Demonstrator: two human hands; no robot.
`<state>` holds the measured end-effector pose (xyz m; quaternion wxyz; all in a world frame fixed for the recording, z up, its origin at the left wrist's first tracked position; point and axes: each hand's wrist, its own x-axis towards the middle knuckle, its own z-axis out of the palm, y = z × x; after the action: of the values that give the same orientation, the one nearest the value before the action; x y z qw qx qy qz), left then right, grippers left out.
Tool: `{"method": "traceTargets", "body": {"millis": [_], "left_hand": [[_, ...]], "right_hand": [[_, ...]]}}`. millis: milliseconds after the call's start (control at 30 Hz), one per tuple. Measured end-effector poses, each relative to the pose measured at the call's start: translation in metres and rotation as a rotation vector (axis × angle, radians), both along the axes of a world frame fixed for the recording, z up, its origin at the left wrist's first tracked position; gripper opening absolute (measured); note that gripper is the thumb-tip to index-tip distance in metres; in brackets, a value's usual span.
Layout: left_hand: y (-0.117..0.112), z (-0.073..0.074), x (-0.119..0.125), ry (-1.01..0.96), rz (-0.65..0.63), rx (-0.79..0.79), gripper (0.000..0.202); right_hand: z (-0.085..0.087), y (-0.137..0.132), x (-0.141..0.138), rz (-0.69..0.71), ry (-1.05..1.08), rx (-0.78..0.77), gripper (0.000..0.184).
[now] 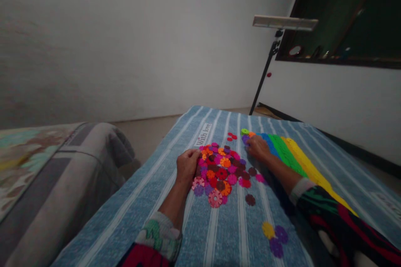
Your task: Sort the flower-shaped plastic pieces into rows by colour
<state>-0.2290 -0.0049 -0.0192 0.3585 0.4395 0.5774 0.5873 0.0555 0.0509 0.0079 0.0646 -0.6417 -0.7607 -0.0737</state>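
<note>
A loose pile of notched plastic discs (222,173), in pink, red, orange, purple and brown, lies on a striped blue cloth (150,200). My left hand (187,164) is at the pile's left edge, its fingers curled together; whatever they hold is hidden. Beyond the pile to the right, my right hand (258,148) has its fingers closed at a purple disc (246,139). A lime green disc (244,132) and an orange disc (251,134) lie just past it. Blue, green and yellow rows of discs (290,158) run alongside my right forearm.
Small red discs (232,137) lie behind the pile. Nearer me are a yellow disc (268,230) and two purple discs (276,247). A grey-covered piece of furniture (90,167) stands at left. Behind the table is a lamp stand (265,75) by a dark window (347,16).
</note>
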Motion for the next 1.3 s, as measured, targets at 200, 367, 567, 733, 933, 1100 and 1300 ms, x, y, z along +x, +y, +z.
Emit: {"method": "traceTargets", "body": {"millis": [200,367,567,733,933,1100,1300], "left_hand": [[-0.001,0.001,0.0,0.006,-0.002,-0.015,0.028],[-0.003,0.003,0.0,0.028,-0.01,-0.028,0.029],[-0.004,0.005,0.001,0.024,0.014,-0.03,0.028],[-0.004,0.005,0.002,0.019,0.019,-0.027,0.027],[-0.005,0.008,0.002,0.038,0.02,-0.034,0.026],[-0.005,0.008,0.002,0.026,0.014,-0.05,0.027],[-0.002,0.002,0.0,0.052,0.01,-0.027,0.029]], "right_hand": [[-0.007,0.016,0.048,-0.144,-0.053,-0.008,0.019],[-0.012,0.02,0.057,-0.114,-0.047,-0.021,0.02],[-0.011,0.025,0.06,-0.08,-0.015,-0.022,0.019],[-0.012,0.029,0.062,-0.085,0.01,-0.015,0.017],[-0.012,0.033,0.058,-0.091,0.041,-0.005,0.02],[-0.01,0.032,0.058,-0.093,0.085,-0.002,0.018],[-0.002,0.026,0.057,-0.086,0.176,-0.04,0.006]]}}
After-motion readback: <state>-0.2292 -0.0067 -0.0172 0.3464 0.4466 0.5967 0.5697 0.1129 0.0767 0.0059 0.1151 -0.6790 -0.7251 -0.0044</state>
